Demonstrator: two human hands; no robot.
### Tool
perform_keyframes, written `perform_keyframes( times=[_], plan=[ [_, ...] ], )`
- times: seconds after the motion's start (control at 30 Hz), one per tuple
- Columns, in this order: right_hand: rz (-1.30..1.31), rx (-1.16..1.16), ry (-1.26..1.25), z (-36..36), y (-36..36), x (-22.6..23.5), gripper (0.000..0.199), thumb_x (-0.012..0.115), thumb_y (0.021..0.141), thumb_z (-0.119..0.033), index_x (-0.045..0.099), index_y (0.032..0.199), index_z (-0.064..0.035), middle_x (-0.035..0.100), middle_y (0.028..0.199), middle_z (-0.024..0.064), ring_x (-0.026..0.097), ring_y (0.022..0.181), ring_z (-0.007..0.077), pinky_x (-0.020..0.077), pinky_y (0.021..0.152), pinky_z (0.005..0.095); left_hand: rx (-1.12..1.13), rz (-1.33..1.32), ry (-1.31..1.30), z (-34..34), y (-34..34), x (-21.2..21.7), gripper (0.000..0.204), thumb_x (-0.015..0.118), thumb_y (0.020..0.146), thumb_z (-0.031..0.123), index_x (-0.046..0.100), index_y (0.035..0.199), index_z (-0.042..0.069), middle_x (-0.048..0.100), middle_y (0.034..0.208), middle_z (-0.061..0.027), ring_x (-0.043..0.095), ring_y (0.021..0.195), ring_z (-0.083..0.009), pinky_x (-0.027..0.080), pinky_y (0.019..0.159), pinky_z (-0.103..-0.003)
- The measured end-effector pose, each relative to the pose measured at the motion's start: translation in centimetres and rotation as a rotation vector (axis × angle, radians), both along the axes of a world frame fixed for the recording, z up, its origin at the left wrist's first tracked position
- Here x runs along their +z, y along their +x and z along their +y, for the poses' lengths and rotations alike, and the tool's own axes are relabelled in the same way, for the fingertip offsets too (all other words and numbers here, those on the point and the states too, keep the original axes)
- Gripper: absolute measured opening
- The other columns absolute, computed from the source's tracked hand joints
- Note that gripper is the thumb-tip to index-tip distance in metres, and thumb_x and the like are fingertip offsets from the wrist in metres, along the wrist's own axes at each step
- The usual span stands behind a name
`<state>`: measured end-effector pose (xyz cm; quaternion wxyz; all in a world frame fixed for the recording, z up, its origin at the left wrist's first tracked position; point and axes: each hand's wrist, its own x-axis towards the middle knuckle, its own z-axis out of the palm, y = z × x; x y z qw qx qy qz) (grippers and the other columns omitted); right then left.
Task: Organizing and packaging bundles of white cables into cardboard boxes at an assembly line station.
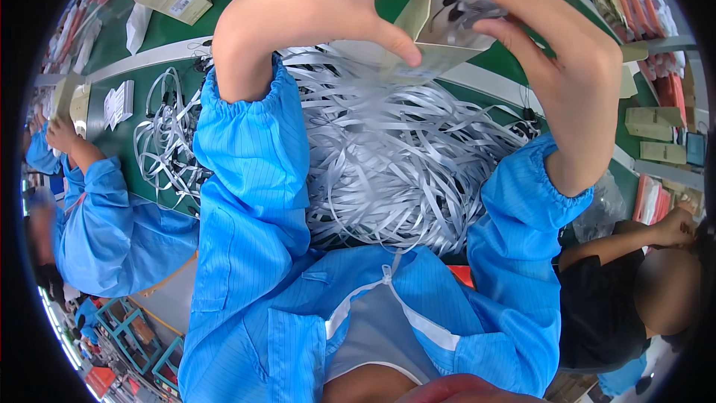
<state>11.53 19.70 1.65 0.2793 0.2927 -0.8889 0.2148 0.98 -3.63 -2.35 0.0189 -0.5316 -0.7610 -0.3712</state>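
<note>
My left hand [335, 7] grips a pale carton [418, 19], the thumb pressed along its near edge while the other fingers go out of sight behind it. I seem to be holding it tipped so that its open mouth faces my right hand, leaving that side free. My right hand [585, 67] is at the mouth with thumb and forefinger parted, nothing visibly pinched between them; I can't tell whether a fingertip touches the carton wall. Between the two hands, inside the carton, lies a cable [466, 7] with dark ends, blurred but apparently coiled, which would suit so small a space.

Below both hands, between my forearms, spreads a big tangled heap of flat pale cables [403, 172], probably piled so close to keep the reach short. A smaller loose bunch [168, 130] lies left of my left wrist, on the green bench [108, 33]. Beyond my left hand, further out to its left, another carton [175, 0] stands apart. Well right of my right hand more cartons [655, 123] sit near one another, perhaps kept to the side to leave the middle for the cables. Just below my right wrist is a clear plastic bag [600, 209].
</note>
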Motion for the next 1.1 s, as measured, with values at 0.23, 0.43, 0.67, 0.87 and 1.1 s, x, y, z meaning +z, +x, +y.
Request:
perform_keyframes(
  times=[0.23, 0.43, 0.67, 0.87, 1.1],
  plan=[
    [0.082, 0.056, 0.070, 0.7, 0.0, 0.2, 0.024, 0.080, 0.077, 0.004, 0.075, 0.101, 0.0033, 0.076, 0.102, 0.0112, 0.073, 0.091, 0.0250, 0.0578, 0.076, 0.0296, 0.057, 0.088, -0.045, 0.1, -0.3, 0.1, 0.080, 0.092, 0.070, 0.010, 0.056, 0.140, 0.004, 0.065, 0.131, -0.0151, 0.063, 0.123, -0.0308, 0.052, 0.105, -0.041],
    [-0.139, 0.297, 0.031, 1.2, 2.6, 2.1, 0.020, 0.086, 0.072, -0.001, 0.075, 0.088, 0.0031, 0.075, 0.090, 0.0144, 0.070, 0.076, 0.0270, 0.0548, 0.065, 0.0305, 0.203, 0.274, -0.170, -0.7, -0.1, 0.6, 0.070, 0.087, 0.072, 0.002, 0.059, 0.136, 0.005, 0.065, 0.130, -0.0152, 0.063, 0.120, -0.0354, 0.052, 0.102, -0.042],
    [-0.265, 0.319, 0.069, 1.3, 3.3, 1.8, 0.018, 0.087, 0.071, -0.005, 0.072, 0.077, 0.0025, 0.071, 0.078, 0.0132, 0.065, 0.064, 0.0243, 0.0489, 0.057, 0.0308, 0.074, 0.335, -0.057, 0.5, 0.0, 0.5, 0.062, 0.086, 0.075, 0.006, 0.062, 0.132, 0.006, 0.067, 0.125, -0.0156, 0.065, 0.115, -0.0358, 0.053, 0.094, -0.043],
    [-0.324, 0.108, 0.078, 1.2, 2.7, 0.8, 0.016, 0.082, 0.079, -0.003, 0.068, 0.078, 0.0049, 0.066, 0.073, 0.0123, 0.062, 0.063, 0.0236, 0.0452, 0.057, 0.0314, 0.103, -0.009, 0.062, 3.8, -0.9, 0.3, 0.082, 0.090, 0.071, 0.013, 0.047, 0.140, -0.001, 0.066, 0.121, -0.0262, 0.065, 0.113, -0.0416, 0.053, 0.093, -0.042],
    [-0.376, 0.126, 0.096, 1.8, 1.2, -0.1, 0.013, 0.079, 0.083, -0.001, 0.069, 0.082, 0.0066, 0.065, 0.073, 0.0124, 0.059, 0.062, 0.0224, 0.0430, 0.058, 0.0323, 0.430, -0.128, 0.085, 7.1, -0.7, -1.1, 0.081, 0.088, 0.076, 0.034, 0.047, 0.133, -0.006, 0.065, 0.113, -0.0330, 0.064, 0.110, -0.0473, 0.054, 0.087, -0.047]
  ],
)
